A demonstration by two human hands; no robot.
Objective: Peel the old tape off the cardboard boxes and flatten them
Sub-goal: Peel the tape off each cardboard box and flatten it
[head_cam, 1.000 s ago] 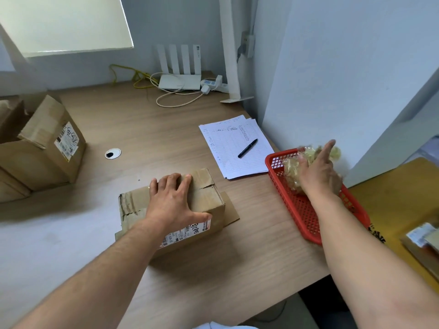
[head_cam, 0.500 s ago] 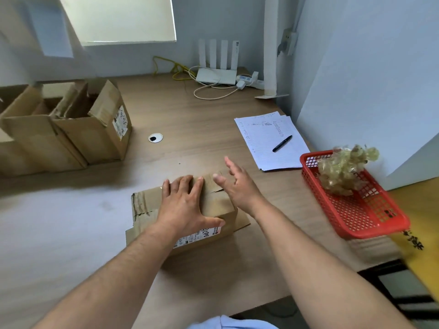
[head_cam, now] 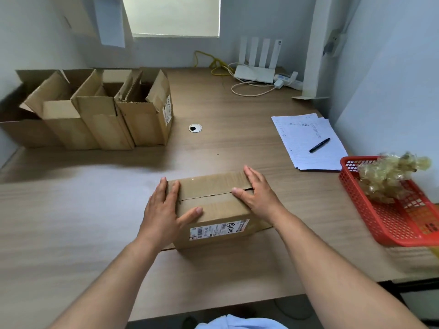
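A small brown cardboard box (head_cam: pixel 213 200) with a white shipping label on its near side sits on the wooden desk (head_cam: pixel 95 210) in front of me. Its top flaps meet along a seam. My left hand (head_cam: pixel 166 210) lies flat against the box's left end, thumb on the top. At the right end my right hand (head_cam: pixel 256 193) rests with straight fingers and its thumb at the seam. A wad of peeled yellowish tape (head_cam: pixel 389 176) lies in a red basket (head_cam: pixel 403 224) at the right.
Several opened cardboard boxes (head_cam: pixel 99 110) stand in a row at the back left. Papers (head_cam: pixel 306 138) with a black pen (head_cam: pixel 319 145) lie right of centre. A white router (head_cam: pixel 257 67) with cables sits by the back wall. A cable hole (head_cam: pixel 195 128) is in the desk.
My right hand left the tape wad in the red basket, swung back left and landed on the box's right end. The box now sits squarer to me; my view shifted left.
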